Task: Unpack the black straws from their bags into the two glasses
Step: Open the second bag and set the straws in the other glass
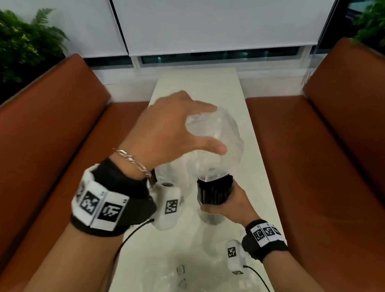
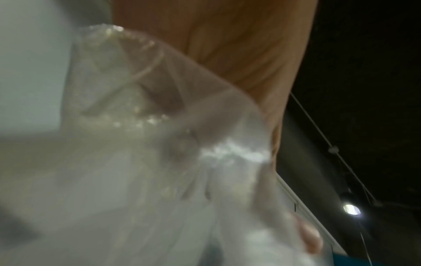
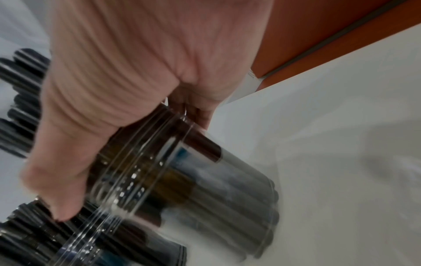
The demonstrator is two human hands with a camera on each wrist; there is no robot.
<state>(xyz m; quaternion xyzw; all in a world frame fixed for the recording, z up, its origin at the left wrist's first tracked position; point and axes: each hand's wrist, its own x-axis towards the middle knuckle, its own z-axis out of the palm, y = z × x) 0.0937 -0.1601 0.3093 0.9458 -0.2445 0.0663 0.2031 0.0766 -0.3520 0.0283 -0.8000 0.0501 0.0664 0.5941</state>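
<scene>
My left hand (image 1: 179,127) is raised over the table and grips the top of a clear, crumpled plastic bag (image 1: 218,138) between thumb and fingers. The bag hangs down onto the tops of a bundle of black straws (image 1: 213,189). The straws stand in a clear glass (image 1: 210,218), and my right hand (image 1: 230,206) grips that glass at its rim. The left wrist view is filled by the bag (image 2: 159,144), with one fingertip (image 2: 307,239) showing. In the right wrist view, my right hand (image 3: 136,72) wraps the glass (image 3: 193,180). A second glass (image 3: 86,246) holding straws stands beside it.
The narrow white table (image 1: 212,86) runs away from me between two orange bench seats (image 1: 53,138). Crumpled clear plastic (image 1: 180,277) lies on the near end of the table. Cables trail from both wrist cameras.
</scene>
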